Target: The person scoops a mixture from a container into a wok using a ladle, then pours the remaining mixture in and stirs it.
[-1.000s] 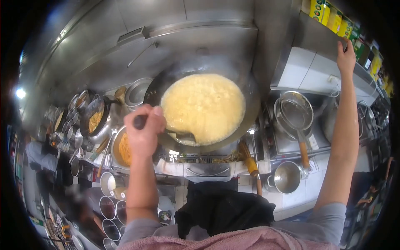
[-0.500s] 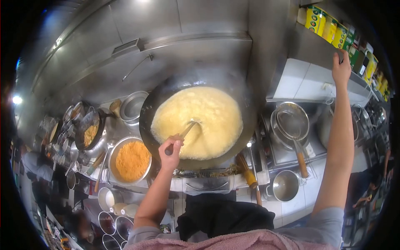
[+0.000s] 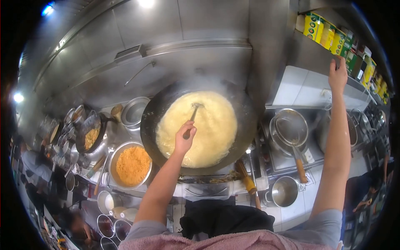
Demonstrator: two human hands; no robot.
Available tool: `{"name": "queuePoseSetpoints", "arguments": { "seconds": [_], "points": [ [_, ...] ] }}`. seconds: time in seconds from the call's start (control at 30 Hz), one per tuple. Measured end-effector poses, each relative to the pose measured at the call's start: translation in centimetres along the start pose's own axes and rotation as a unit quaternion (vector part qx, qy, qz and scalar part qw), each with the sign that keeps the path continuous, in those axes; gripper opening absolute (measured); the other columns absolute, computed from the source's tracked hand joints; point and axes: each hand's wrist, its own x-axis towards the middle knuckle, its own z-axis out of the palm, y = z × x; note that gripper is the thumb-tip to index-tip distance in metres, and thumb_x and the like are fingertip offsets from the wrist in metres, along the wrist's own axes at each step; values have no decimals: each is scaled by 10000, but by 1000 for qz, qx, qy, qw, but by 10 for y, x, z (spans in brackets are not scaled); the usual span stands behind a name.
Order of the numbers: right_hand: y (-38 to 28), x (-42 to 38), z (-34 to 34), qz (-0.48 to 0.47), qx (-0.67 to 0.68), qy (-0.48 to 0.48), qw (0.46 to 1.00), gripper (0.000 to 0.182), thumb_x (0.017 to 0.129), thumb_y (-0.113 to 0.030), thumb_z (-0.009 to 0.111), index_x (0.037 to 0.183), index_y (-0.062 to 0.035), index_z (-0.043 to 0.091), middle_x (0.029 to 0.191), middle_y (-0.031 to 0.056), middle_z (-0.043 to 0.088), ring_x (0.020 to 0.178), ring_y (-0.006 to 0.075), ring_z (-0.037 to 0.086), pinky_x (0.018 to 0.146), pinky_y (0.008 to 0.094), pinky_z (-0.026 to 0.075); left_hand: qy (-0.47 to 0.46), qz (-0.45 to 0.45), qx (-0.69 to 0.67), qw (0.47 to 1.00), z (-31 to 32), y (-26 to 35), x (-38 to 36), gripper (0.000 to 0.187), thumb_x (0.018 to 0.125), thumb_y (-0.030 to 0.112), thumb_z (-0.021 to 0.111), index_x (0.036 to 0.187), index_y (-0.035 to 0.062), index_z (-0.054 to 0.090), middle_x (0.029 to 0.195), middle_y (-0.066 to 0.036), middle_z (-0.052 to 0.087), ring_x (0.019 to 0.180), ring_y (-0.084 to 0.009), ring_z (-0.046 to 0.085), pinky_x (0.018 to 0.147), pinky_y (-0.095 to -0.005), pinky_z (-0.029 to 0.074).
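My left hand (image 3: 184, 137) is wrapped around the dark handle of a long-handled cooking utensil (image 3: 194, 113). Its head is sunk in the pale yellow, foamy liquid (image 3: 212, 133), so its exact kind stays hidden. That liquid fills much of a large black wok (image 3: 246, 125), and steam rises from it. Up at the right, my right hand (image 3: 338, 77) grips the edge of a metal shelf (image 3: 312, 50), its fingers partly hidden. Yellow and green packages (image 3: 327, 35) stand on that shelf, just beyond the fingers.
Left of the wok sits a metal bowl of orange crumbly food (image 3: 133, 166), with a pan (image 3: 89, 133) farther left. On the right, a wooden-handled strainer (image 3: 290, 127) lies over a pot, near a small pot (image 3: 284, 191). Other people are at the far left and right.
My left hand has moved up and slightly right over the wok, pushing the utensil's head toward the far side of the liquid. My right hand stays at the shelf.
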Motion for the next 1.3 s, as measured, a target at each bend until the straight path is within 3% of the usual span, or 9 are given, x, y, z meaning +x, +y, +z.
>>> {"name": "queuePoseSetpoints", "arguments": {
  "seconds": [0.1, 0.17, 0.27, 0.63, 0.7, 0.8, 0.87, 1.07, 1.3],
  "points": [
    [-3, -1, 0, 26, -16, -19, 999, 427, 926, -327, 543, 1287, -100, 540, 1108, 199, 656, 1044, 407, 607, 881, 472, 465, 22, -3, 8, 1000, 13, -4, 19, 86, 922, 51, 638, 975, -15, 632, 1147, -150, 648, 1124, -247, 592, 975, -334, 437],
    [2, -1, 6, -25, -25, 30, 999, 394, 923, -319, 543, 1260, -114, 555, 1065, 187, 658, 1001, 397, 615, 857, 484, 468, 44, -9, 11, 999, 23, -9, 27, 121, 906, 62, 664, 978, -31, 637, 1127, -139, 660, 992, -182, 619, 884, -283, 472],
    [4, -3, 4, -54, -3, 28, 998, 371, 919, -315, 547, 1233, -119, 567, 1051, 172, 656, 975, 385, 614, 841, 485, 470, 74, -30, 51, 996, 39, -1, 22, 133, 877, 86, 698, 954, -12, 652, 1061, -139, 683, 972, -225, 655, 884, -311, 493],
    [6, -5, -5, -113, 34, 14, 993, 339, 929, -256, 571, 1237, -116, 567, 1002, 153, 659, 968, 372, 597, 825, 465, 467, 129, -75, 106, 983, 72, 45, -48, 106, 860, 56, 674, 939, -15, 682, 970, -135, 713, 892, -205, 687, 843, -300, 516],
    [8, -4, -9, -112, 47, -7, 993, 344, 924, -241, 582, 1244, -116, 564, 988, 154, 658, 956, 372, 597, 815, 463, 469, 127, -62, 84, 986, 72, 54, -63, 114, 907, 62, 641, 955, -37, 674, 912, -73, 693, 806, -104, 607, 770, -251, 492],
    [10, 0, -22, -151, 89, -22, 984, 371, 915, -220, 602, 1265, -106, 559, 938, 156, 648, 897, 352, 607, 783, 446, 477, 117, -45, 115, 985, 68, 89, -82, 115, 898, 59, 650, 956, -37, 674, 935, -88, 703, 839, -124, 628, 794, -265, 498],
    [3, 6, -38, -52, 128, -175, 975, 408, 899, -224, 628, 1280, -99, 555, 884, 148, 631, 831, 323, 611, 752, 429, 476, 118, -55, 99, 987, 61, 95, -95, 116, 886, 57, 657, 952, -36, 675, 954, -105, 710, 867, -142, 643, 816, -274, 501],
    [28, 27, -17, -87, 115, -185, 972, 457, 874, -248, 658, 1295, -107, 551, 814, 128, 613, 784, 287, 614, 722, 409, 474, 114, -46, 131, 984, 38, 138, -140, 119, 835, 66, 680, 941, 12, 681, 923, -135, 713, 796, -241, 698, 768, -301, 532],
    [42, 38, -2, -93, 81, -188, 974, 476, 882, -281, 649, 1315, -121, 535, 799, 109, 609, 728, 269, 619, 687, 397, 478, 99, -45, 142, 984, 20, 196, -180, 78, 821, 32, 678, 893, 9, 657, 878, -116, 697, 676, -206, 665, 635, -270, 512]
  ]
}}
